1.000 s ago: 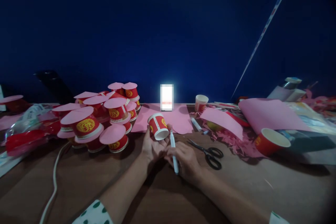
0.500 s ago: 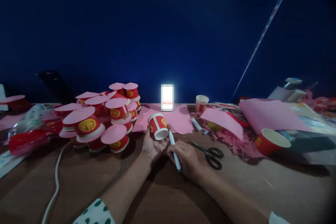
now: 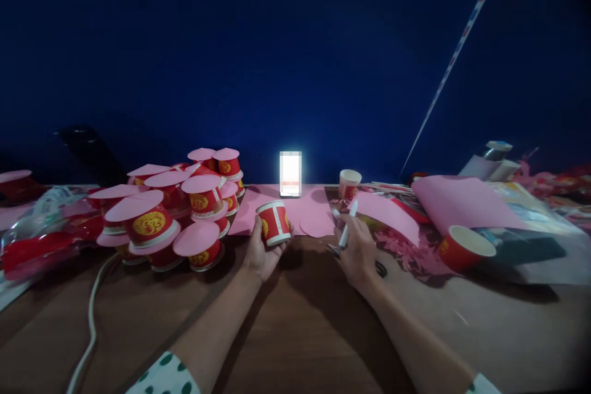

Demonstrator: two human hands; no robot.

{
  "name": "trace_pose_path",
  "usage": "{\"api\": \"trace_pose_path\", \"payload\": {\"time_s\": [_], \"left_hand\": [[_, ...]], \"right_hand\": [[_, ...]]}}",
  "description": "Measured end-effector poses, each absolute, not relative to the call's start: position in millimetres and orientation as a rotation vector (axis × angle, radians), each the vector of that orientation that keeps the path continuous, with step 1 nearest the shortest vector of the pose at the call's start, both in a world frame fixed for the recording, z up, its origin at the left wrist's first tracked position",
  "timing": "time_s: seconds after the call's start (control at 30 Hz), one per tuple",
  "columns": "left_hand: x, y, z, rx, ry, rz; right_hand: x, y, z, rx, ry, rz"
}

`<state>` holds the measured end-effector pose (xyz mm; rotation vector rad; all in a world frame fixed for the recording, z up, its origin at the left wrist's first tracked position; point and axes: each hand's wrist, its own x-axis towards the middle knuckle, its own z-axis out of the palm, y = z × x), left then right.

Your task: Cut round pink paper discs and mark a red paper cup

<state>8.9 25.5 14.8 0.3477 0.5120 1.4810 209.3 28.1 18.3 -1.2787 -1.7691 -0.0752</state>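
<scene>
My left hand [image 3: 264, 258] is wrapped round a red and white paper cup [image 3: 276, 221], which it holds above the near edge of a pink sheet [image 3: 249, 215]. To the right, my right hand [image 3: 359, 251] grips a white pen [image 3: 347, 225] that stands at a slant between the fingers. Beside its fingertips is the white cap [image 3: 336, 213]; whether the fingers touch it I cannot tell. Black scissors [image 3: 380, 269] lie partly hidden under the right hand. A pink paper disc [image 3: 314, 223] rests on the sheet between the hands.
At the left, several red cups with pink cone tops [image 3: 148, 221] are stacked, with a white cable [image 3: 91, 320] in front. A lit phone [image 3: 290, 175] stands at the back. Rightward lie pink sheets [image 3: 462, 203], paper scraps [image 3: 410, 252] and an open red cup [image 3: 467, 249].
My right hand has moved right and away from the cup with the pen, now covering most of the scissors. The cup in my left hand has turned more upright.
</scene>
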Motion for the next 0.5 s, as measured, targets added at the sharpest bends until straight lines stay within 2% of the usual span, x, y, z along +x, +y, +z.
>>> {"api": "trace_pose_path", "payload": {"time_s": [0.2,0.37,0.5], "left_hand": [[11,22,17,0.372,0.544,1.482],[14,20,17,0.405,0.625,1.42],[17,21,13,0.424,0.652,1.422]], "right_hand": [[214,35,19,-1.288,-1.653,-0.022],[200,18,15,-0.943,-1.777,0.163],[187,-4,20,-0.753,-1.851,0.165]]}}
